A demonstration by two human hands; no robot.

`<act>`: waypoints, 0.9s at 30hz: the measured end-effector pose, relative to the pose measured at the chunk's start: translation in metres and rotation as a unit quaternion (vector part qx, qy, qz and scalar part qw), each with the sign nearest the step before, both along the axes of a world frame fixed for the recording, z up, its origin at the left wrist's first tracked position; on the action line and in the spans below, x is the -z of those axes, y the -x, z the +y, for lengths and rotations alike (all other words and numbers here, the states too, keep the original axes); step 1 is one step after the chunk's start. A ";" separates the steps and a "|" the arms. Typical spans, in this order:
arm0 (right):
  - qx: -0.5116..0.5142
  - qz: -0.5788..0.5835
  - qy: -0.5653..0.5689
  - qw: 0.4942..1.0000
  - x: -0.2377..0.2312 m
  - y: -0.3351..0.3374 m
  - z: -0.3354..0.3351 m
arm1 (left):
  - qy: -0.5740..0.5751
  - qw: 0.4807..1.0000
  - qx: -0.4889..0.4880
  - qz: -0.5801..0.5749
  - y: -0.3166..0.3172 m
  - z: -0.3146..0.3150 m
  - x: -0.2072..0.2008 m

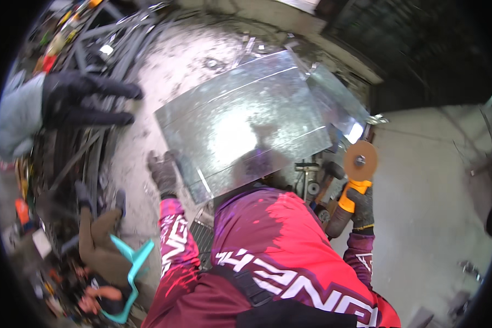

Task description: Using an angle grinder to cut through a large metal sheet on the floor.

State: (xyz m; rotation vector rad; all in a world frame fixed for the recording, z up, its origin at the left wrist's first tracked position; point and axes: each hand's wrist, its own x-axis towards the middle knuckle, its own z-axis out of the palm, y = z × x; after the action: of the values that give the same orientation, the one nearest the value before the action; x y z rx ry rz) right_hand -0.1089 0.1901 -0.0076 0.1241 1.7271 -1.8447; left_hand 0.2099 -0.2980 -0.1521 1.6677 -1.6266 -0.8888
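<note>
My right hand [361, 206], in a dark glove, is wrapped round an angle grinder [344, 205] with a yellow and dark body. The grinder's round orange-brown disc [361, 160] points away from me, to the right of the sheet and apart from it. In front of me lies a shiny sheet of metal [202, 123], tilted in the view, with straight lines across it and a bright glare in the middle. My left hand [163, 170], also gloved, is beside the sheet's left edge with its fingers apart. Whether it touches the edge is hard to tell.
A hammer [307, 167] and a dark-headed mallet [331, 171] lie between sheet and grinder. A smaller metal piece [336, 98] sits behind the sheet. Metal bars [101, 41] pile up at far left. Two people are at left, one by a turquoise chair [132, 273].
</note>
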 end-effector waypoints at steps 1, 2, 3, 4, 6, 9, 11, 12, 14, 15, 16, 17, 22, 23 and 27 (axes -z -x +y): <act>-0.002 -0.011 -0.005 1.000 -0.002 0.000 -0.003 | 0.156 0.983 0.043 -0.090 -0.005 -0.018 -0.005; -0.004 -0.013 -0.019 1.000 0.004 0.001 0.002 | 0.198 0.967 0.106 -0.123 0.019 -0.023 -0.025; 0.012 -0.007 -0.025 1.000 -0.005 -0.001 -0.004 | 0.244 0.943 0.165 -0.156 0.046 -0.035 -0.062; 0.005 0.010 -0.021 1.000 -0.014 -0.003 -0.015 | 0.241 0.937 0.223 -0.123 0.081 -0.037 -0.092; -0.010 0.020 -0.032 0.999 -0.022 -0.003 -0.021 | 0.279 0.888 0.336 -0.147 0.146 -0.045 -0.123; -0.010 0.037 -0.037 0.999 -0.037 -0.006 -0.036 | 0.242 0.872 0.386 -0.176 0.238 -0.030 -0.152; -0.018 0.047 -0.028 0.998 -0.037 -0.005 -0.033 | 0.205 0.852 0.430 -0.218 0.287 -0.027 -0.136; -0.022 0.053 -0.026 0.998 -0.042 -0.006 -0.036 | 0.184 0.843 0.442 -0.245 0.303 -0.022 -0.130; -0.016 0.038 -0.027 0.999 -0.055 -0.009 -0.043 | 0.132 0.819 0.493 -0.263 0.329 -0.021 -0.112; -0.015 0.039 -0.028 0.999 -0.054 -0.007 -0.042 | 0.079 0.801 0.530 -0.268 0.336 -0.022 -0.108; -0.030 0.030 -0.041 0.998 -0.053 -0.004 -0.039 | 0.020 0.775 0.559 -0.292 0.337 -0.024 -0.102; -0.038 0.017 -0.058 0.997 -0.052 -0.005 -0.034 | 0.017 0.771 0.566 -0.291 0.337 -0.020 -0.101; -0.049 0.077 -0.132 0.987 -0.056 -0.001 -0.036 | 0.062 0.766 0.546 -0.333 0.330 -0.018 -0.100; -0.072 0.101 -0.155 0.980 -0.054 0.003 -0.036 | 0.073 0.765 0.541 -0.342 0.328 -0.016 -0.103; -0.111 0.107 -0.193 0.969 -0.058 0.012 -0.047 | 0.182 0.793 0.503 -0.293 0.312 -0.013 -0.081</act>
State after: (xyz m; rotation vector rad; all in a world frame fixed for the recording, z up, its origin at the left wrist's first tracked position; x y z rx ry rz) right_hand -0.1206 0.1430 0.0507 -0.1164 2.1406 -1.3861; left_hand -0.1019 -0.3113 -0.0710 0.7238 -2.9957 -0.4044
